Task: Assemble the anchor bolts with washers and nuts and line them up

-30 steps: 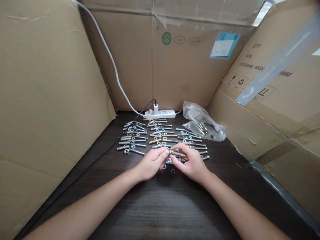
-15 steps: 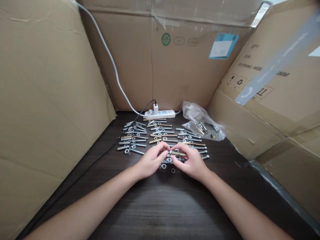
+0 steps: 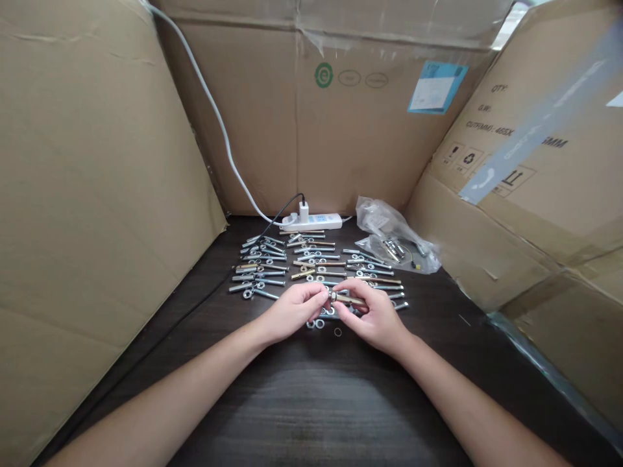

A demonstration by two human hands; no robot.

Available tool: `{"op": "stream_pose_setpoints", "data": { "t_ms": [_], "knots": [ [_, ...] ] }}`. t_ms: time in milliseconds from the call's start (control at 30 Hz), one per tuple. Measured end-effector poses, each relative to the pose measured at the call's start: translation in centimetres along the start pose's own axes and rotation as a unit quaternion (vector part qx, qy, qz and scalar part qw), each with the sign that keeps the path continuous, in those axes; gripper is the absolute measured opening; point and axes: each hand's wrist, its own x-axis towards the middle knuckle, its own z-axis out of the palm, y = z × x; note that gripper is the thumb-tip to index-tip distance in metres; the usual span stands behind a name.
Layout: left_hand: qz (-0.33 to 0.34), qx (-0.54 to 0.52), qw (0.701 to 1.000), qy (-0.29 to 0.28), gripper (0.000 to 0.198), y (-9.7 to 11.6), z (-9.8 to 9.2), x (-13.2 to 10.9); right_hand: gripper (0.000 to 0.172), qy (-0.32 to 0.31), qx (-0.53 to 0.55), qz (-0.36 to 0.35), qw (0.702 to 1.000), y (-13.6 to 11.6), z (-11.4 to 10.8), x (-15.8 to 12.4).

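A brass-coloured expansion bolt (image 3: 349, 299) lies across the fingers of my right hand (image 3: 372, 314), its nut end pointing left. My left hand (image 3: 298, 311) pinches at that end with thumb and forefinger, where a silvery nut (image 3: 333, 296) shows. Whether the left fingertips grip the nut, a washer or the bolt's tip is too small to tell. Just below the hands, a washer (image 3: 319, 323) and a thin ring (image 3: 337, 332) rest on the dark table. Beneath and behind my fingers, more bolts and washers are partly hidden.
Rows of loose bolts, sleeves (image 3: 302, 275), nuts and washers cover the table's middle. Behind them lie a white power strip (image 3: 318, 222) with a plug and a clear plastic bag (image 3: 389, 224) with metal parts. Cardboard walls (image 3: 97, 162) enclose three sides. A black cable (image 3: 195, 305) runs along the left.
Both hands stay nearly in place around the bolt. My left fingertips have shifted slightly right, closer over the nut end. The view has moved a touch.
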Motion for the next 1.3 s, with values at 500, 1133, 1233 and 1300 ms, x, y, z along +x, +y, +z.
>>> {"op": "stream_pose_setpoints", "data": {
  "t_ms": [500, 1133, 1233, 1300],
  "knots": [
    [0.029, 0.015, 0.999, 0.02, 0.017, -0.3, -0.2, 0.1, 0.018, -0.003, 0.013, 0.001, 1.0, 0.1, 0.2, 0.1],
    [0.053, 0.162, 0.985, 0.015, 0.034, -1.1, -0.3, 0.0, 0.017, -0.013, -0.01, 0.012, 1.0, 0.4, 0.4, 0.0],
    [0.062, 0.177, 0.982, 0.021, 0.033, -1.3, -0.3, 0.0, 0.016, -0.015, -0.012, 0.018, 1.0, 0.4, 0.5, 0.0],
    [0.07, 0.184, 0.98, 0.025, 0.032, -1.4, -0.3, -0.1, 0.016, -0.014, -0.009, 0.017, 1.0, 0.4, 0.5, 0.0]
  ]
}}
